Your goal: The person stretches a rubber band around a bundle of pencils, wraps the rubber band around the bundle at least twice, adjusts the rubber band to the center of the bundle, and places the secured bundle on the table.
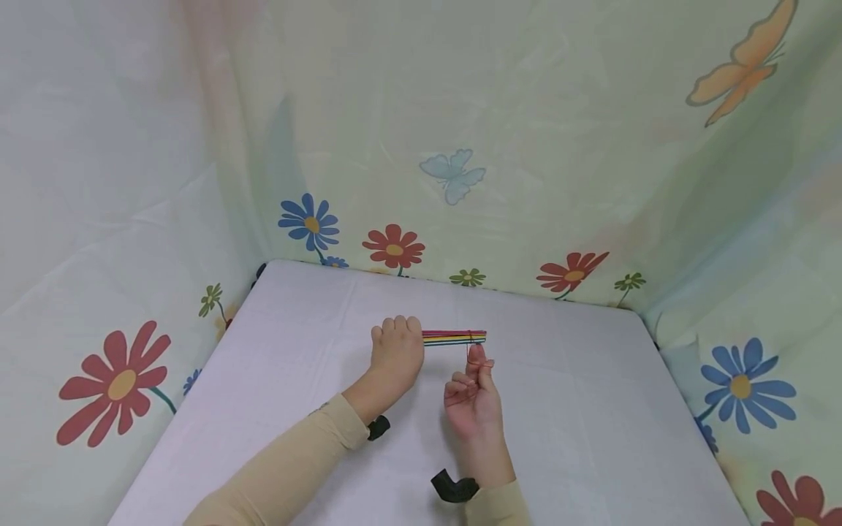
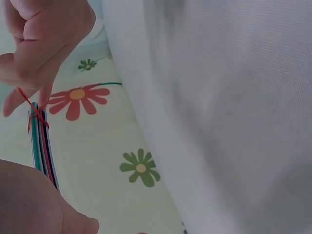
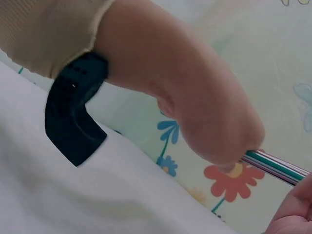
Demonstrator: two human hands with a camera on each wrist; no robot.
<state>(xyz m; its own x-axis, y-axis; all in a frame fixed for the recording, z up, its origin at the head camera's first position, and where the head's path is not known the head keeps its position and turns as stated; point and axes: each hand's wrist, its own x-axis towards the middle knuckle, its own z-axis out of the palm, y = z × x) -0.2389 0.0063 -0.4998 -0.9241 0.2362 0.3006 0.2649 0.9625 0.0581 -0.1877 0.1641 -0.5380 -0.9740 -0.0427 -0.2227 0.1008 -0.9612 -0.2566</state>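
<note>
My left hand [image 1: 397,354] grips a bundle of thin coloured sticks [image 1: 447,337], with pink, yellow and teal among them, held level above the table. Its fist hides the bundle's left part. At the free right end, a thin red rubber band [image 2: 36,116] wraps the sticks and crosses over itself in the left wrist view. My right hand [image 1: 475,413] holds a stretched loop of that band between thumb and fingers, palm turned up, with a fingertip right at the bundle's end. In the right wrist view, the sticks [image 3: 275,167] run between both hands.
A white cloth covers the table [image 1: 579,409]. Flower-printed curtains [image 1: 513,197] enclose its back and sides. Black wrist mounts [image 1: 454,488] sit by the beige sleeves [image 1: 289,456].
</note>
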